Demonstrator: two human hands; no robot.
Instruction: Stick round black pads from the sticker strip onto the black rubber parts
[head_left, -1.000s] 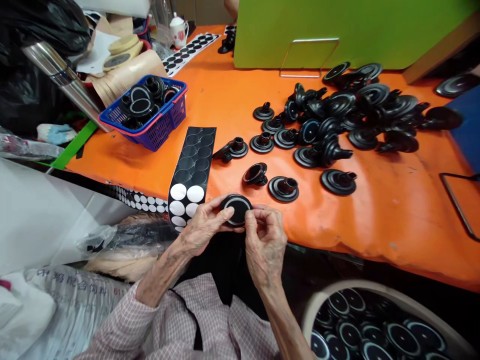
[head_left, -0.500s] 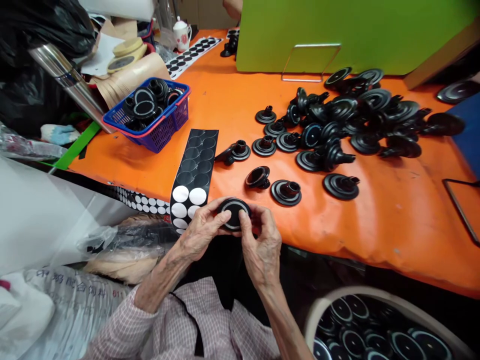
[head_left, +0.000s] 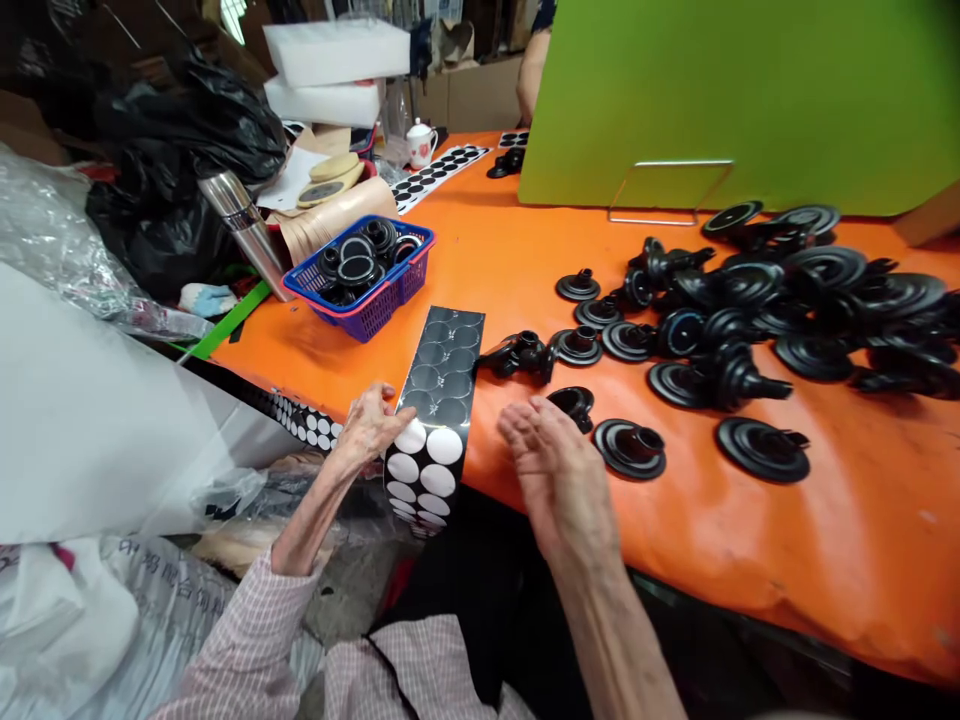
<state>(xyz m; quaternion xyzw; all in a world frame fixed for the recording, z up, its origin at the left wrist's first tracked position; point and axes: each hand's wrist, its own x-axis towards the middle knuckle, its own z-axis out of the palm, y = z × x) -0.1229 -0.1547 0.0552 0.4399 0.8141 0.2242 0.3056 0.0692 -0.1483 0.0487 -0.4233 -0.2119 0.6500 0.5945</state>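
Observation:
My left hand (head_left: 370,428) is at the left edge of a black strip of round stickers (head_left: 442,365), thumb touching it beside the top white circle. Its thumb and forefinger look slightly apart. The strip lies on the table and bends down over the front edge, where white circles show. My right hand (head_left: 559,470) hovers over the table edge with fingers stretched and slightly curved, holding nothing I can see. Just beyond it is a tilted black round part (head_left: 573,405), partly covered by the hand. A flanged black part (head_left: 630,448) stands to its right.
Many black flanged parts (head_left: 739,285) are heaped at right on the orange table (head_left: 495,250). A blue basket (head_left: 375,310) holds several more. A green board (head_left: 675,100) stands behind, with a wire stand (head_left: 670,192). A steel flask (head_left: 244,230) leans at left; a person's arm (head_left: 532,75) shows behind.
The black disc both hands held is out of them. My left hand has moved left to the sticker strip, and my right hand has come away to the right. The view has shifted.

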